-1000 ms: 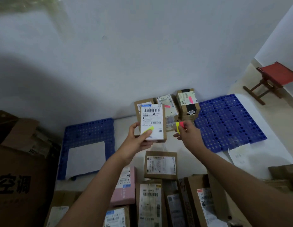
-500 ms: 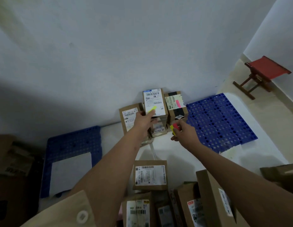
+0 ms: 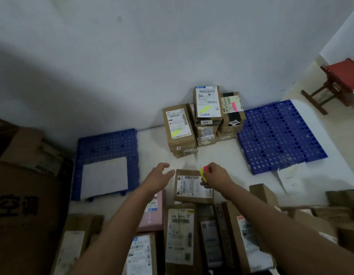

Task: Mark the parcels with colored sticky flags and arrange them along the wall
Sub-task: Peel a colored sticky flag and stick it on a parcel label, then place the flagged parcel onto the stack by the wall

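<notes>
Stacked parcels stand against the wall. The top middle parcel (image 3: 208, 102) carries a yellow flag, the left stack's top parcel (image 3: 178, 124) another yellow flag, and the right parcel (image 3: 231, 105) a pink one. Nearer to me lies a flat brown parcel (image 3: 192, 187) with a white label. My left hand (image 3: 159, 178) hovers with spread fingers just left of it, holding nothing. My right hand (image 3: 215, 176) is at its upper right corner and pinches a pad of yellow and pink sticky flags (image 3: 203, 172).
Several unmarked parcels (image 3: 180, 235) and a pink one (image 3: 152, 213) lie in the foreground. Blue perforated pallets sit left (image 3: 106, 143) and right (image 3: 275, 135). Large cartons (image 3: 23, 195) fill the left side. A red stool (image 3: 340, 82) stands at the far right.
My left hand let go of the yellow-flagged parcel, which now rests on top of the middle stack, and drew back. Both hands came down to the flat brown parcel.
</notes>
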A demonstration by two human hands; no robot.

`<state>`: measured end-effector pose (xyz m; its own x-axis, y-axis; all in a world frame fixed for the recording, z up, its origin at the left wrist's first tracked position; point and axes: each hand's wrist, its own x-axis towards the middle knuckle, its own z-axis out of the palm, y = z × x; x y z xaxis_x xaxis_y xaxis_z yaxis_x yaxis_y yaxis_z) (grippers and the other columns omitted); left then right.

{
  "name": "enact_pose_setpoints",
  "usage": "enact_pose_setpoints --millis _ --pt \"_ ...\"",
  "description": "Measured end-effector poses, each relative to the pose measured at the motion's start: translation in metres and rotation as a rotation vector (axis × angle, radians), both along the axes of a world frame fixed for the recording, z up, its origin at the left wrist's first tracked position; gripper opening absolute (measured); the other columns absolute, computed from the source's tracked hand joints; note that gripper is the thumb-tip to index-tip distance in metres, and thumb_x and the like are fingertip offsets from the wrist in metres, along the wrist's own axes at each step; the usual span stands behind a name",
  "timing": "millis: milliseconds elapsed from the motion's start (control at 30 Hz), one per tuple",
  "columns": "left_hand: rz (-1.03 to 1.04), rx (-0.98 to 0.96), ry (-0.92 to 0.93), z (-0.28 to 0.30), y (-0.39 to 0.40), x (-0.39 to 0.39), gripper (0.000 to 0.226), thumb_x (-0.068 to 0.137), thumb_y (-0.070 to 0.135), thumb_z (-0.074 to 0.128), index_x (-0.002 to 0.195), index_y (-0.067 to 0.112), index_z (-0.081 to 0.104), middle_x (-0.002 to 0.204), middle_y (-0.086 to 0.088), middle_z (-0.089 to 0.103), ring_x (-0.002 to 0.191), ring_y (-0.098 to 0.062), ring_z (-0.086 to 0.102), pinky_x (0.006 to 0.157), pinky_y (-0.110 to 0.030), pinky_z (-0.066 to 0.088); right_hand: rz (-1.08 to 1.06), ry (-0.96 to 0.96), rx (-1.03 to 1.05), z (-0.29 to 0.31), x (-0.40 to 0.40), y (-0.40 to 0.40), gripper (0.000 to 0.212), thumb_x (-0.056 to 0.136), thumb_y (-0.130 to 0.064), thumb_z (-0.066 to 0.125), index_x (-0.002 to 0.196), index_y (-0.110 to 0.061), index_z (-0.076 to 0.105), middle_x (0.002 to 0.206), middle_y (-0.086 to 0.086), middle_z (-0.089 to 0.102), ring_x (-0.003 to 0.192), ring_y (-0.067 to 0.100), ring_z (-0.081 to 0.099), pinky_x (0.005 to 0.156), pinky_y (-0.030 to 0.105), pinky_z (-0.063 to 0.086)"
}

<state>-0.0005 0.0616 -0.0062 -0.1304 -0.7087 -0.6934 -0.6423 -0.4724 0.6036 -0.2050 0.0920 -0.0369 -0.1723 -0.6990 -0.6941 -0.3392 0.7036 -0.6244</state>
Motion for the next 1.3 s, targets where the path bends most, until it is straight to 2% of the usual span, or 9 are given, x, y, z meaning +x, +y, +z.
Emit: enact_pose_setpoints --millis 200,300,433,633,767,900,967,1133,1300 --pt "0.085 0.36 0.157 -0.009 0.072 0.042 0.069 0.09 0.049 0.065 0.148 0.028 0.035 0.132 -0.005 0.058 0.116 -0.025 0.059 0.097 -0.045 0.052 0.208 0.088 0.2 -0.006 0.033 0.039 0.032 0.099 -0.009 0.044 0.127 0.004 0.052 0.116 0.021 0.06 0.092 0.029 0.06 0.084 0.039 0.056" --pt "0.123 0.422 0.178 -0.015 0.09 0.045 0.065 0.092 0.039 0.066 0.147 0.027 0.034 0.117 -0.003 0.066 0.108 -0.027 0.065 0.091 -0.044 0.057 0.113 0.021 0.218 -0.006 0.042 0.052 0.022 0.1 -0.008 0.043 0.118 -0.002 0.055 0.099 0.014 0.056 0.075 0.022 0.057 0.064 0.031 0.055" --pt "0.202 0.298 0.196 -0.011 0.094 0.045 0.045 0.097 0.038 0.057 0.137 0.019 0.048 0.116 -0.008 0.068 0.101 -0.024 0.069 0.082 -0.037 0.06 -0.084 -0.058 0.184 -0.003 0.045 0.058 0.007 0.099 -0.011 0.044 0.102 -0.008 0.05 0.102 0.014 0.057 0.088 0.027 0.059 0.086 0.044 0.057" --pt "0.287 0.004 0.166 0.0 0.084 0.049 0.037 0.098 0.044 0.052 0.123 0.019 0.063 0.111 -0.002 0.07 0.099 -0.017 0.067 0.074 -0.026 0.053 -0.297 -0.128 0.018 0.014 0.057 0.055 0.021 0.101 -0.015 0.041 0.11 -0.003 0.054 0.107 0.017 0.062 0.091 0.034 0.067 0.064 0.044 0.061" --pt "0.319 -0.092 0.157 0.002 0.086 0.044 0.037 0.097 0.047 0.053 0.122 0.021 0.062 0.111 0.002 0.069 0.096 -0.012 0.067 0.072 -0.022 0.053 -0.231 0.01 -0.09 0.024 0.061 0.052 0.023 0.102 -0.025 0.039 0.087 -0.013 0.053 0.097 0.011 0.059 0.094 0.032 0.063 0.081 0.053 0.057" --pt "0.311 -0.086 0.214 0.003 0.091 0.043 0.05 0.092 0.056 0.056 0.128 0.021 0.06 0.115 0.005 0.07 0.104 -0.011 0.064 0.091 -0.031 0.053 -0.197 0.061 -0.122 0.026 0.061 0.053 0.022 0.102 -0.025 0.038 0.108 -0.009 0.052 0.105 0.011 0.055 0.094 0.028 0.06 0.082 0.052 0.057" --pt "0.254 -0.096 0.26 0.01 0.092 0.042 0.047 0.092 0.053 0.058 0.131 0.025 0.058 0.112 0.01 0.068 0.102 -0.003 0.061 0.081 -0.024 0.05 -0.204 0.067 -0.132 0.028 0.062 0.053 0.019 0.101 -0.02 0.039 0.107 -0.007 0.051 0.102 0.01 0.056 0.091 0.028 0.061 0.081 0.052 0.057" --pt "0.007 -0.259 0.27 0.027 0.084 0.039 0.053 0.083 0.047 0.073 0.13 0.047 0.048 0.138 0.004 0.038 0.122 -0.013 0.045 0.098 -0.035 0.045 -0.233 0.179 -0.202 0.038 0.058 0.049 0.018 0.103 -0.014 0.035 0.114 -0.004 0.044 0.097 0.012 0.054 0.086 0.025 0.053 0.072 0.036 0.044" --pt "-0.458 -0.531 0.077 0.045 0.057 0.029 0.071 0.076 0.053 0.076 0.128 0.069 0.031 0.155 0.027 -0.012 0.15 -0.028 0.003 0.118 -0.056 0.021 -0.364 0.18 -0.229 0.043 0.053 0.04 0.021 0.103 -0.012 0.033 0.121 -0.004 0.04 0.098 0.012 0.052 0.092 0.028 0.054 0.083 0.045 0.05"
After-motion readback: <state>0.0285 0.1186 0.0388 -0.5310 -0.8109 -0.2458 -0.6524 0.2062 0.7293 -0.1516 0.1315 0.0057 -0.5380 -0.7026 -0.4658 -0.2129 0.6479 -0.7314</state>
